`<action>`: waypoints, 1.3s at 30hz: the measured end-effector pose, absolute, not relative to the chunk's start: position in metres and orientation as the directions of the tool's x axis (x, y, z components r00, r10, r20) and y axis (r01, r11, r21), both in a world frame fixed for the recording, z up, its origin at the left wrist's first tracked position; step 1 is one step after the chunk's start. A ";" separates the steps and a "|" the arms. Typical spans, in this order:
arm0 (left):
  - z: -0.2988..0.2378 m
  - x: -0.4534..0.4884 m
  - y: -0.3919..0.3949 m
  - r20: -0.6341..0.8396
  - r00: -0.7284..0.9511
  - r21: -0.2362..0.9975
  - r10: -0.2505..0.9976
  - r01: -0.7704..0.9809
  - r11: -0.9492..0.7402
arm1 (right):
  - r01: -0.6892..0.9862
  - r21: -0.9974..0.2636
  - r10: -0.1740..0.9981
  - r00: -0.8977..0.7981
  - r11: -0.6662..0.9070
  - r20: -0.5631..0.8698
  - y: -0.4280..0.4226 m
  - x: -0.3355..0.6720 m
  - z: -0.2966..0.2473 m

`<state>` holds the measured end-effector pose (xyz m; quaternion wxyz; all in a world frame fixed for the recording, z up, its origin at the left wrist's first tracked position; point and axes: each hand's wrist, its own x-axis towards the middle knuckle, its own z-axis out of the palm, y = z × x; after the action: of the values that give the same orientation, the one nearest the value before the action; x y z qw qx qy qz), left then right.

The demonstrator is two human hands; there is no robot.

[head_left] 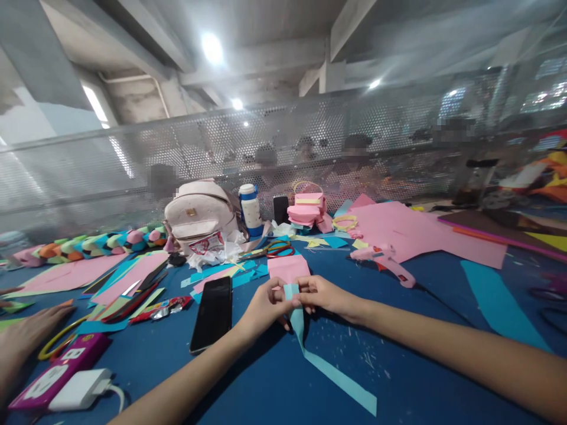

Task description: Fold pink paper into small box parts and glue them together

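Pale-blue strip [341,379] pinched at centre table!

And it's the left hand [264,305] clamped on the strip's far end, the right hand [326,294] gripping it from the other side! The strip runs near and right, twisting, then lies across the blue table [248,389]. Just beyond sits the pink paper piece [289,267]; whether they grip that too, I can't tell. Black phone [211,316] to the left, pink glue gun [384,258] over right!

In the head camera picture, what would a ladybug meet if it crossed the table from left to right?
Purple box → black phone → left hand → right hand → pink glue gun → wide blue paper piece.
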<state>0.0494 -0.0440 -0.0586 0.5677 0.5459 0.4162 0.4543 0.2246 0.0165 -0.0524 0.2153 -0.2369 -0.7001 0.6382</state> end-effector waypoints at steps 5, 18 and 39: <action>-0.058 0.048 -0.043 0.012 0.238 0.998 0.971 -0.065 0.003 | 0.046 -0.994 0.617 -0.787 0.095 0.023 0.017 0.224 -0.055; -0.055 0.052 -0.051 -0.116 0.312 0.989 0.943 -0.053 0.139 | -0.004 -0.993 0.733 -0.674 0.118 0.090 0.015 0.222 -0.062; -0.062 0.046 -0.047 0.126 0.222 0.985 0.967 0.088 -0.148 | 0.020 -0.971 0.613 -0.779 0.239 0.135 0.008 0.223 -0.059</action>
<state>0.0459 -0.0472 -0.0625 0.4888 0.6101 0.4323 0.4493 0.2234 0.0082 -0.0588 0.2558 -0.2126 -0.7443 0.5792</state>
